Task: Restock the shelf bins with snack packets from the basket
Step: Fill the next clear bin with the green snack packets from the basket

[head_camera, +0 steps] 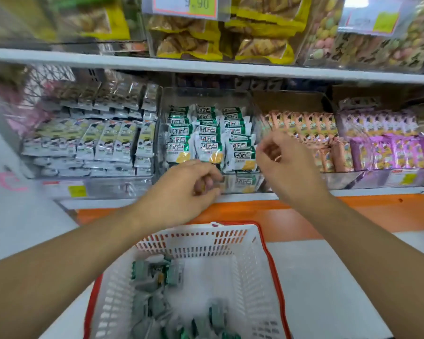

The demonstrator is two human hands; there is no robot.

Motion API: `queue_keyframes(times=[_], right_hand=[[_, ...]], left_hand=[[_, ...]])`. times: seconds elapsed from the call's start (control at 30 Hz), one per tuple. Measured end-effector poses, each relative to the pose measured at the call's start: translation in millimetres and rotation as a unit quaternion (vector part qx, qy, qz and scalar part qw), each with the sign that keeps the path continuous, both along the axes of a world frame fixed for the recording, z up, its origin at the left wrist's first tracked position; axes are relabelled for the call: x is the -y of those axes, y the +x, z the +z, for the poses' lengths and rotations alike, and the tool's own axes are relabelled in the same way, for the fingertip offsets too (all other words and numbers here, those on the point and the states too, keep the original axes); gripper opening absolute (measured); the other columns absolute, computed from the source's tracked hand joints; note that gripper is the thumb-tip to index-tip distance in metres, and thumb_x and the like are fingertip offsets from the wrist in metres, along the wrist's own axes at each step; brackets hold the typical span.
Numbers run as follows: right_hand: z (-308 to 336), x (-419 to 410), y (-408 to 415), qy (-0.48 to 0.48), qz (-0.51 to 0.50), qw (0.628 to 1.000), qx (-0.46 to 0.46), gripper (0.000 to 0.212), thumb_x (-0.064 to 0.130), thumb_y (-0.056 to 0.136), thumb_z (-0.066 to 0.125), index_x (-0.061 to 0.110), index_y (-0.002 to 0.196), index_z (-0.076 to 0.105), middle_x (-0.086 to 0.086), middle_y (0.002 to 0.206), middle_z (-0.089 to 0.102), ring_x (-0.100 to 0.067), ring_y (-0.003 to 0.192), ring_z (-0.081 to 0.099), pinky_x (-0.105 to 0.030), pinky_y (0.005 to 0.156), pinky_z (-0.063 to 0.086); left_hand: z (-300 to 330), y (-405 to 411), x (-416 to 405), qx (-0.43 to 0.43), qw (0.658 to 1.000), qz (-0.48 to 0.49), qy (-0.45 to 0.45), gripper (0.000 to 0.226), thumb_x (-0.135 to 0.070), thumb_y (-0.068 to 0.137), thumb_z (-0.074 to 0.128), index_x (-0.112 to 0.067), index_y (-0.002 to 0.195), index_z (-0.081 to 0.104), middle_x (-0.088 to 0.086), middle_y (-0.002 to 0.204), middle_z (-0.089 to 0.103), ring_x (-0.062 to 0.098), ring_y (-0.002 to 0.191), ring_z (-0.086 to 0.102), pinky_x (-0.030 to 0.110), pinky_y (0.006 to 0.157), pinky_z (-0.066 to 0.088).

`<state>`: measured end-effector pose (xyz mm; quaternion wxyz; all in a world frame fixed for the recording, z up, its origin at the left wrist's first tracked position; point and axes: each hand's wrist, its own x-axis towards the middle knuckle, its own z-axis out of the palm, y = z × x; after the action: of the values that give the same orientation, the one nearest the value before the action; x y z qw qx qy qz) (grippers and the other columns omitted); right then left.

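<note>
Green packets are left in the basket; left hand and right hand are held loosely curled, apparently empty, at the bin.

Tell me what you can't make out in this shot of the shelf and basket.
- Left hand, head view: the curled fingers face away, so whether they hold a packet is unclear.
- Right hand: motion blur hides whether it pinches anything.
- Basket: the bottom edge cuts it off, so the count of green packets inside is unknown.
- Price tag up top: blurred and cropped; first digit unsure.
- Back of the middle bin: hidden under the shelf above.
</note>
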<state>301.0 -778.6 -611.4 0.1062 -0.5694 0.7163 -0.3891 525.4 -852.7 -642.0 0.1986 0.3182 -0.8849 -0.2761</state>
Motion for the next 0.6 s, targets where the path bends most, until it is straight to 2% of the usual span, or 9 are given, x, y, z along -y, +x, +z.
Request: queue_keyframes(times=[0.07, 0.13, 0.17, 0.23, 0.3, 0.37, 0.47, 0.53, 0.6], right_hand=[[-19, -7, 17, 0.102, 0.099, 0.99, 0.007, 0.013, 0.013, 0.101, 0.061, 0.013, 0.089, 0.066, -0.003, 0.077, 0.062, -0.004, 0.065, 0.054, -0.018, 0.063, 0.046], [-61, -13, 34, 0.244, 0.177, 0.952, -0.06, 0.009, 0.015, 0.098, 0.062, 0.014, 0.092, 0.068, -0.001, 0.079, 0.065, -0.009, 0.07, 0.06, -0.028, 0.069, 0.053], [-86, -17, 42, 0.32, 0.208, 0.918, -0.105, 0.008, 0.018, 0.097, 0.062, 0.02, 0.099, 0.069, 0.004, 0.087, 0.068, -0.011, 0.078, 0.063, -0.032, 0.074, 0.054], [-135, -27, 55, 0.455, 0.251, 0.838, -0.169, 0.027, 0.019, 0.098, 0.06, 0.022, 0.125, 0.065, 0.004, 0.108, 0.065, -0.015, 0.094, 0.057, -0.03, 0.08, 0.049], [-178, -39, 64, 0.551, 0.267, 0.77, -0.181, 0.042, 0.017, 0.102, 0.055, 0.016, 0.144, 0.052, -0.007, 0.129, 0.06, -0.021, 0.104, 0.054, -0.03, 0.079, 0.044], [-222, -51, 71, 0.606, 0.258, 0.733, -0.169, 0.049, 0.014, 0.105, 0.049, 0.013, 0.154, 0.041, -0.015, 0.146, 0.05, -0.03, 0.118, 0.056, -0.034, 0.082, 0.047], [-279, -71, 81, 0.645, 0.227, 0.719, -0.128, 0.067, 0.021, 0.107, 0.047, 0.026, 0.167, 0.017, -0.018, 0.165, 0.03, -0.036, 0.136, 0.05, -0.038, 0.09, 0.049], [-310, -82, 93, 0.645, 0.194, 0.734, -0.093, 0.071, 0.029, 0.107, 0.045, 0.038, 0.167, 0.009, -0.019, 0.168, 0.021, -0.039, 0.143, 0.044, -0.042, 0.105, 0.045], [-333, -93, 103, 0.642, 0.145, 0.749, -0.072, 0.069, 0.039, 0.107, 0.042, 0.043, 0.166, 0.006, -0.019, 0.168, 0.019, -0.042, 0.145, 0.039, -0.045, 0.115, 0.039]], left_hand=[[-22, 29, -9, 0.04, 0.998, -0.002, 0.047, 0.012, -0.031, 0.094, 0.072, -0.029, 0.105, 0.07, -0.011, 0.097, 0.064, 0.007, 0.084, 0.061, 0.012, 0.069, 0.045], [-54, 64, -9, 0.147, 0.987, -0.003, 0.058, 0.013, -0.038, 0.096, 0.069, -0.031, 0.107, 0.07, -0.012, 0.101, 0.065, 0.006, 0.089, 0.061, 0.019, 0.075, 0.047], [-70, 81, -8, 0.217, 0.974, -0.001, 0.068, 0.018, -0.043, 0.097, 0.065, -0.033, 0.111, 0.07, -0.011, 0.105, 0.065, 0.007, 0.094, 0.061, 0.025, 0.08, 0.049], [-97, 110, -2, 0.325, 0.94, 0.004, 0.1, 0.03, -0.05, 0.1, 0.059, -0.03, 0.12, 0.069, -0.005, 0.118, 0.067, 0.011, 0.102, 0.06, 0.029, 0.088, 0.049], [-115, 133, 2, 0.384, 0.912, 0.017, 0.144, 0.038, -0.051, 0.102, 0.054, -0.026, 0.128, 0.067, -0.001, 0.13, 0.065, 0.013, 0.105, 0.057, 0.027, 0.091, 0.046], [-129, 148, 6, 0.421, 0.89, 0.029, 0.171, 0.041, -0.048, 0.104, 0.052, -0.021, 0.134, 0.064, 0.002, 0.139, 0.061, 0.016, 0.114, 0.058, 0.025, 0.095, 0.044], [-143, 155, 10, 0.422, 0.884, 0.035, 0.195, 0.047, -0.046, 0.103, 0.055, -0.019, 0.142, 0.059, 0.004, 0.147, 0.055, 0.019, 0.126, 0.057, 0.025, 0.101, 0.044], [-149, 155, 14, 0.424, 0.882, 0.034, 0.202, 0.047, -0.048, 0.103, 0.053, -0.023, 0.144, 0.055, 0.003, 0.148, 0.054, 0.019, 0.127, 0.055, 0.026, 0.101, 0.043], [-152, 153, 17, 0.429, 0.879, 0.033, 0.204, 0.048, -0.051, 0.103, 0.052, -0.026, 0.143, 0.054, 0.002, 0.147, 0.054, 0.019, 0.127, 0.055, 0.028, 0.103, 0.044]])
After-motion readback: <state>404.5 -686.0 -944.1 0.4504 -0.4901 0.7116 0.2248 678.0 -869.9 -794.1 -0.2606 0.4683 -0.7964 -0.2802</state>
